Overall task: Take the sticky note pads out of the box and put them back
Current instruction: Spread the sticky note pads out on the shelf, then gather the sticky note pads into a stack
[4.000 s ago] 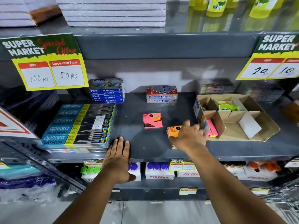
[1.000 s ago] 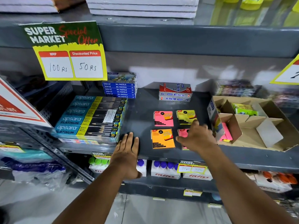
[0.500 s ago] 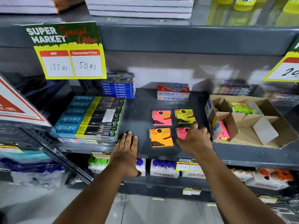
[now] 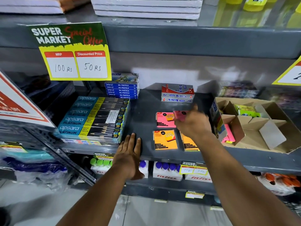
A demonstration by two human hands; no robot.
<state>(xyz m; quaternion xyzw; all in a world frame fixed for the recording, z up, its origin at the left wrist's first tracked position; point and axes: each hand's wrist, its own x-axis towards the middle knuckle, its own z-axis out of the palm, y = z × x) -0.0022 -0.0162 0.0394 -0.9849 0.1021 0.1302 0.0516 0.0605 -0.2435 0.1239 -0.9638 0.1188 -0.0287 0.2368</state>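
My right hand (image 4: pixel 193 124) is shut on a pink sticky note pad (image 4: pixel 180 115), blurred and lifted above the grey shelf (image 4: pixel 141 118). Flat on the shelf lie a pink pad (image 4: pixel 163 120), an orange pad (image 4: pixel 164 139) and a second orange pad (image 4: pixel 189 143) partly under my right wrist. My left hand (image 4: pixel 130 154) rests flat, fingers spread, on the shelf's front edge. The open cardboard box (image 4: pixel 263 139) stands to the right, with pink pads (image 4: pixel 228 135) upright in its front left compartment and green pads (image 4: pixel 246 110) at its back.
Apsara pencil boxes (image 4: pixel 92 118) are stacked at the shelf's left, oil pastel boxes (image 4: pixel 122 88) and Softek boxes (image 4: pixel 177 93) at the back. A price sign (image 4: pixel 75 53) hangs from the shelf above. Fitfizz bottle packs (image 4: pixel 167 172) fill the shelf below.
My right hand has lifted a pink pad from the near right spot and moved it up and back. An orange pad shows where it lay. My left hand stays put.
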